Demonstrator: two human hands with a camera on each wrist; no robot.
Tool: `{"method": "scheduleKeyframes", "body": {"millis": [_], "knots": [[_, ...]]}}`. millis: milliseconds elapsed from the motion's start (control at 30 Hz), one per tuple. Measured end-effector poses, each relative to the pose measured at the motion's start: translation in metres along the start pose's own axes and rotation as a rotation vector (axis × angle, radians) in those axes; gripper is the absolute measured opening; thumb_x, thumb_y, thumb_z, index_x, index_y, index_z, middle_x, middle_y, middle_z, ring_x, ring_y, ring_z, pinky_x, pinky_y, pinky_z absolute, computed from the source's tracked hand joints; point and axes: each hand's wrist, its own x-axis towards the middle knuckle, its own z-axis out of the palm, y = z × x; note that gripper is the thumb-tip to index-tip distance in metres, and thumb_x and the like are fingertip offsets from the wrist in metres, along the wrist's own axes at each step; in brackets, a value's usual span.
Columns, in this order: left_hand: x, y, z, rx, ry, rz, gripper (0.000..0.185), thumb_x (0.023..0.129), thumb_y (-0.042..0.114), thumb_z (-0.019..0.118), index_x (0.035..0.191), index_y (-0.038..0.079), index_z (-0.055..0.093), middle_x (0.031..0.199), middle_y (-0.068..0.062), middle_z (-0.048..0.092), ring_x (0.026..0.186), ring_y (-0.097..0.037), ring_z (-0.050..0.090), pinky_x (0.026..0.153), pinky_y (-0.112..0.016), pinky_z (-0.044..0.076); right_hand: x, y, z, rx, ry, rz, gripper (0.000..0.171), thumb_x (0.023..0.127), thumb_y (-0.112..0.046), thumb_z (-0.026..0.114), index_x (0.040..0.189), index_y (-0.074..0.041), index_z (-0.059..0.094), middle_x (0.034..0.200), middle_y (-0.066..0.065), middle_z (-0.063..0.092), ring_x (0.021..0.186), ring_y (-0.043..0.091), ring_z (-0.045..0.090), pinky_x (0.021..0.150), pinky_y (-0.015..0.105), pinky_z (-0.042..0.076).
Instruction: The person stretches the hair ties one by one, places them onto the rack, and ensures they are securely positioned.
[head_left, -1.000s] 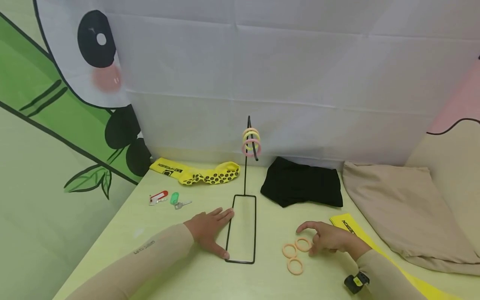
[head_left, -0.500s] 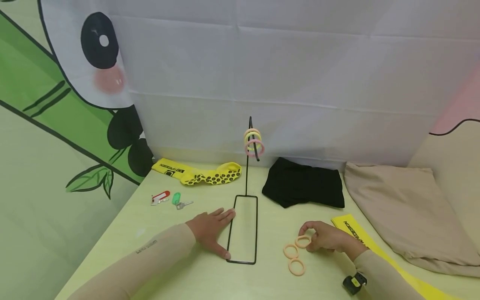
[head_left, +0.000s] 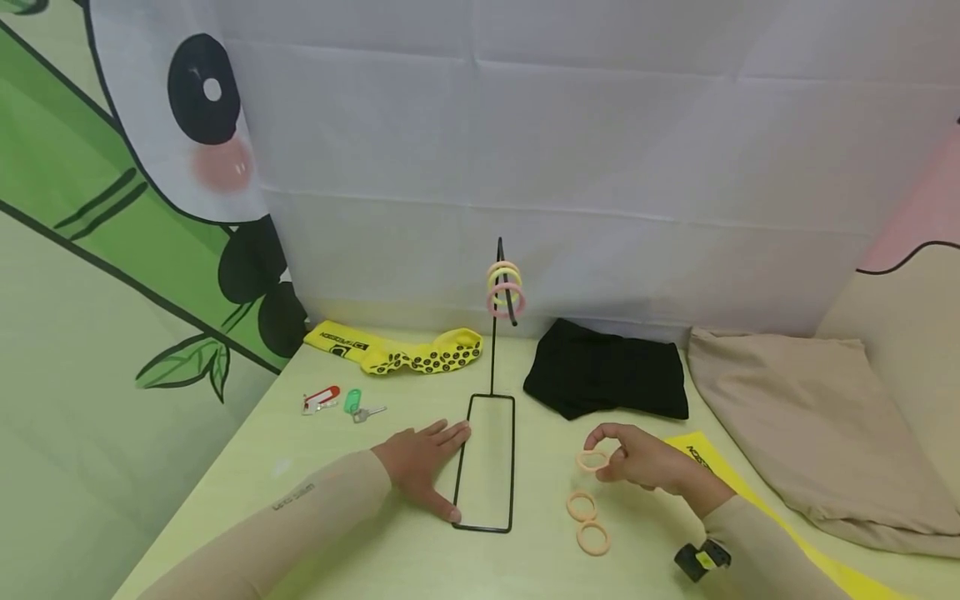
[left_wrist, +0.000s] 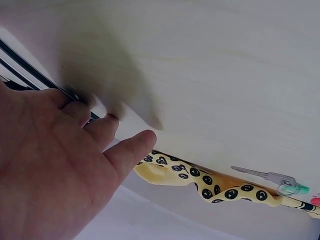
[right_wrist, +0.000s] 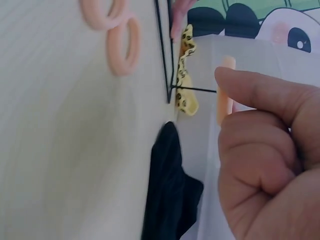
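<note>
In the head view my right hand [head_left: 641, 460] pinches an orange ring [head_left: 592, 461] between thumb and forefinger, lifted off the table. The same ring [right_wrist: 225, 95] shows edge-on in the right wrist view. Two more orange rings, an upper ring [head_left: 581, 505] and a lower ring [head_left: 593, 538], lie touching on the table below it. My left hand [head_left: 422, 467] is spread flat, with fingertips and thumb on the left side of the black wire stand's base [head_left: 513, 467]. Several rings, the front one a pink ring [head_left: 506, 301], hang on the stand's upper arm.
A yellow sock [head_left: 420, 352] lies behind the stand, with a red key tag [head_left: 322, 397] and a key with a green tag [head_left: 353, 401] nearer. Black cloth [head_left: 607, 371], beige cloth [head_left: 795, 417] and a yellow strip of fabric [head_left: 750, 496] lie to the right.
My right hand has closed finger and thumb on the top orange ring and raised it from the table, moving slightly left and away from the other two. My left hand stays on the base.
</note>
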Motion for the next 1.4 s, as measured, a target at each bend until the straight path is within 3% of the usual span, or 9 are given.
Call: {"method": "scheduleKeyframes", "body": {"millis": [533, 1067, 1167, 1300, 1400], "knots": [[0.001, 0.002, 0.002, -0.002, -0.003, -0.014, 0.118, 0.059, 0.085, 0.053, 0.150, 0.021, 0.012, 0.157, 0.006, 0.009, 0.144, -0.023, 0.015, 0.105, -0.055, 0.030, -0.013, -0.068, 0.015, 0.006, 0.070, -0.205, 0.038, 0.082, -0.013, 0.069, 0.111, 0.002, 0.050, 0.051, -0.006, 0.020, 0.044, 0.007, 0.017, 0.043, 0.023, 0.022], [0.001, 0.002, 0.002, -0.006, 0.002, -0.014, 0.118, 0.060, 0.084, 0.054, 0.150, 0.020, 0.013, 0.157, 0.005, 0.010, 0.144, -0.024, 0.015, 0.105, -0.056, 0.030, -0.034, -0.138, 0.022, -0.107, 0.251, -0.436, 0.033, 0.079, -0.013, 0.072, 0.105, -0.005, 0.054, 0.048, -0.007, 0.021, 0.041, 0.002, 0.021, 0.040, 0.021, 0.024], [0.000, 0.003, 0.002, -0.002, 0.004, -0.015, 0.118, 0.060, 0.084, 0.054, 0.150, 0.020, 0.013, 0.157, 0.005, 0.011, 0.144, -0.024, 0.015, 0.105, -0.056, 0.030, -0.039, -0.151, 0.022, -0.097, 0.327, -0.526, 0.031, 0.079, -0.010, 0.072, 0.104, -0.007, 0.055, 0.048, -0.006, 0.020, 0.040, 0.003, 0.021, 0.039, 0.022, 0.024], [0.000, 0.003, 0.002, 0.001, 0.004, -0.013, 0.118, 0.060, 0.084, 0.054, 0.150, 0.019, 0.013, 0.157, 0.004, 0.011, 0.143, -0.025, 0.015, 0.105, -0.056, 0.030, -0.041, -0.165, 0.023, -0.110, 0.488, -0.742, 0.032, 0.077, -0.002, 0.073, 0.103, -0.010, 0.057, 0.046, -0.002, 0.020, 0.038, 0.005, 0.020, 0.038, 0.021, 0.023], [0.001, 0.002, 0.003, 0.007, 0.004, -0.011, 0.118, 0.060, 0.084, 0.053, 0.150, 0.019, 0.012, 0.157, 0.004, 0.010, 0.143, -0.026, 0.015, 0.104, -0.056, 0.030, -0.037, -0.173, 0.023, -0.180, 0.622, -0.887, 0.037, 0.073, 0.001, 0.074, 0.104, -0.009, 0.058, 0.045, -0.003, 0.020, 0.038, 0.003, 0.019, 0.039, 0.018, 0.022]]}}
